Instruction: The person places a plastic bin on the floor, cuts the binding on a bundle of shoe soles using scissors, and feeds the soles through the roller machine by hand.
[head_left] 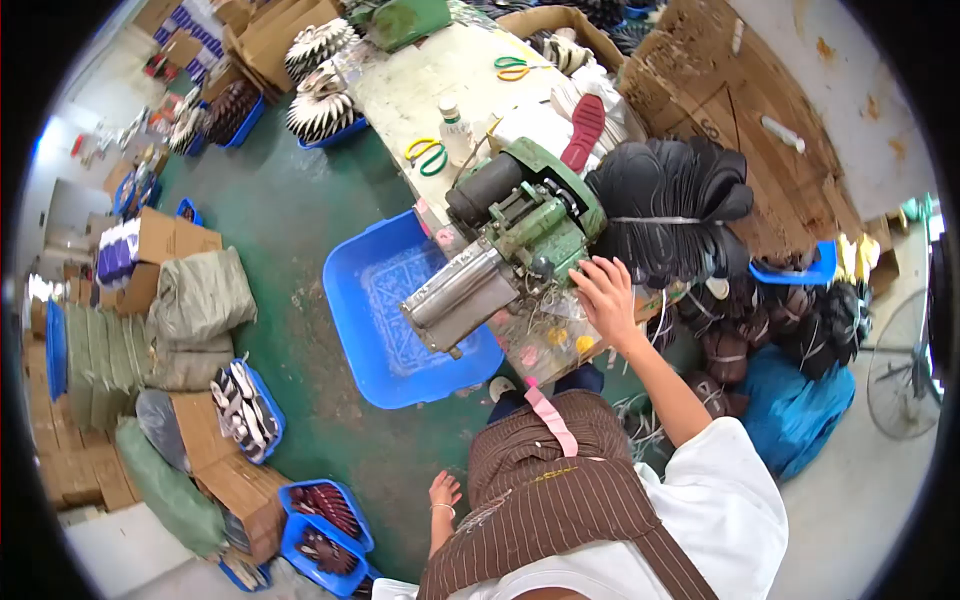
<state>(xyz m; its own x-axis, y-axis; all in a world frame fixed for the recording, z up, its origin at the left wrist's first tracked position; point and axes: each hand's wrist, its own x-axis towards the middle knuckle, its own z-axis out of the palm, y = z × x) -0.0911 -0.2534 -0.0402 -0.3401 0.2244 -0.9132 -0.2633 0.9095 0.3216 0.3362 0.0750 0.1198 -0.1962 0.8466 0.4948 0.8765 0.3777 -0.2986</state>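
Note:
My right hand (604, 292) rests at the near right side of the green machine (540, 225), its fingers spread on or just beside it; the exact contact cannot be made out. My left hand (444, 490) hangs low beside the brown striped apron (550, 500), fingers apart and holding nothing. A metal roller part (455, 295) of the machine juts over the blue basin (385, 320) on the floor. Black soles (665, 210) tied in a bundle lie right of the machine, with a red sole (584, 130) behind them.
On the table (400, 90) are yellow-green scissors (428, 157), a second pair (515, 69) and a white bottle (455, 132). Blue baskets of shoe parts (245, 410) stand on the floor at left. A blue bag (800, 410) and a fan (903, 365) are at right.

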